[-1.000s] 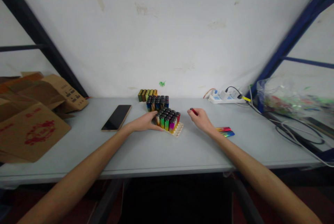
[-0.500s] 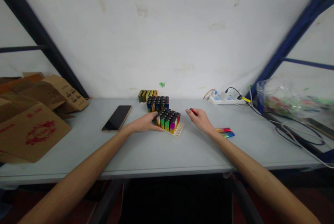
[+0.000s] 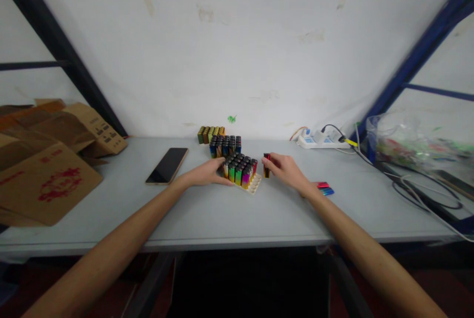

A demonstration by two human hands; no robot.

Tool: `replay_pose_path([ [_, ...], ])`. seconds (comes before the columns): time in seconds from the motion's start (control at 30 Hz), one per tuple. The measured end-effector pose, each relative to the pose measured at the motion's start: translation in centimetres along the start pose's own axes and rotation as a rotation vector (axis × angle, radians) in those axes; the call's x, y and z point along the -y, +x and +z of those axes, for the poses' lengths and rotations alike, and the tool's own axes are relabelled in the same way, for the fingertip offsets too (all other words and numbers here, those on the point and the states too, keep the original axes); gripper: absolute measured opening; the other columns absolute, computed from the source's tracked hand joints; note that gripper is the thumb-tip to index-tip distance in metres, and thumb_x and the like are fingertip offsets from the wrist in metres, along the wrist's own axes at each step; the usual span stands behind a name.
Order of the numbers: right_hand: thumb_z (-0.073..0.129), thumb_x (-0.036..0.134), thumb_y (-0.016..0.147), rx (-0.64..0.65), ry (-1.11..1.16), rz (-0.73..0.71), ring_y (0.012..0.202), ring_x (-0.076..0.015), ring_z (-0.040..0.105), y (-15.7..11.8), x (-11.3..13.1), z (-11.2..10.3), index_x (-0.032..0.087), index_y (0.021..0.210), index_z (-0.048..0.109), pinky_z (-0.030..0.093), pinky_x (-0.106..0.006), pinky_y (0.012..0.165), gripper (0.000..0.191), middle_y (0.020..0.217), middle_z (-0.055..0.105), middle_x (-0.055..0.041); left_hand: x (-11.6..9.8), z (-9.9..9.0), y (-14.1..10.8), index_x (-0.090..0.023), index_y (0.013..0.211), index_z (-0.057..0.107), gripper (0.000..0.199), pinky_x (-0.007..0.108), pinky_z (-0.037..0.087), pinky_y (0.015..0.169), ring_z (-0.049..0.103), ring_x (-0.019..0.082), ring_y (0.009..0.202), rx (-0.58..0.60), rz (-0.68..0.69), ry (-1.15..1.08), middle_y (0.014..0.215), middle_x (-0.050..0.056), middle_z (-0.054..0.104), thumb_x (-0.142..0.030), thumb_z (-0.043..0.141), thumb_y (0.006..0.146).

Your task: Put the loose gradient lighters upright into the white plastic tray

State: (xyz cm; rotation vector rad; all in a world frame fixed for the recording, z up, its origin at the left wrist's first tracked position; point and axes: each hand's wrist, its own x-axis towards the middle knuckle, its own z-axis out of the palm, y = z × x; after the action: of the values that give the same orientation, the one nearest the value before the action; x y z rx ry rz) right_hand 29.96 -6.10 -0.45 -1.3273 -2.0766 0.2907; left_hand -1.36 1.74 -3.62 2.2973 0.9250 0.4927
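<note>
The right hand (image 3: 284, 168) pinches a red-and-gold lighter (image 3: 266, 170) upright between thumb and fingers, just right of the tray (image 3: 254, 187), midway between the table's (image 3: 218, 219) front and back edges. The left hand (image 3: 205, 172), half open, holds the tray's left side, where packed lighters (image 3: 239, 171) stand.

There are three packed clusters (image 3: 239, 170) (image 3: 225, 146) (image 3: 211, 134), two hands (image 3: 207, 172) (image 3: 287, 169), one phone (image 3: 167, 165).
</note>
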Motion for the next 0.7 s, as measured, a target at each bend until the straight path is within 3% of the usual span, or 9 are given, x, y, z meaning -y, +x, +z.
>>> replay_pose_path([
  [0.17,0.051,0.056,0.101,0.046,0.257,0.072,0.070,-0.0203,0.074,-0.1,-0.3,0.5,0.022,0.083,0.055,0.053,-0.030,0.068,0.038,0.077,0.075,-0.0048,-0.1,-0.1,-0.1,-0.019,0.123,0.065,0.078,0.042,0.050,0.095,0.064,0.036,0.112,-0.010,0.003,0.033,0.115,0.010,0.073,-0.064,0.085,0.062],
  [0.27,0.052,0.060,0.099,0.087,0.346,0.079,0.075,-0.0233,0.077,-0.1,-0.6,0.9,0.023,0.084,0.053,0.058,-0.032,0.069,0.039,0.082,0.077,-0.0073,-0.5,-0.2,-0.2,-0.019,0.122,0.065,0.076,0.042,0.049,0.095,0.064,0.036,0.112,-0.006,0.000,0.047,0.115,0.010,0.073,-0.064,0.084,0.064],
  [0.7,0.056,0.045,0.101,-0.013,0.103,0.023,0.069,-0.0195,0.072,-0.2,0.7,1.2,0.020,0.083,0.060,0.051,-0.028,0.064,0.031,0.081,0.077,-0.0071,-0.9,-0.1,-0.1,-0.020,0.122,0.064,0.077,0.042,0.050,0.095,0.064,0.035,0.111,-0.002,-0.005,0.037,0.113,0.009,0.073,-0.065,0.084,0.063],
])
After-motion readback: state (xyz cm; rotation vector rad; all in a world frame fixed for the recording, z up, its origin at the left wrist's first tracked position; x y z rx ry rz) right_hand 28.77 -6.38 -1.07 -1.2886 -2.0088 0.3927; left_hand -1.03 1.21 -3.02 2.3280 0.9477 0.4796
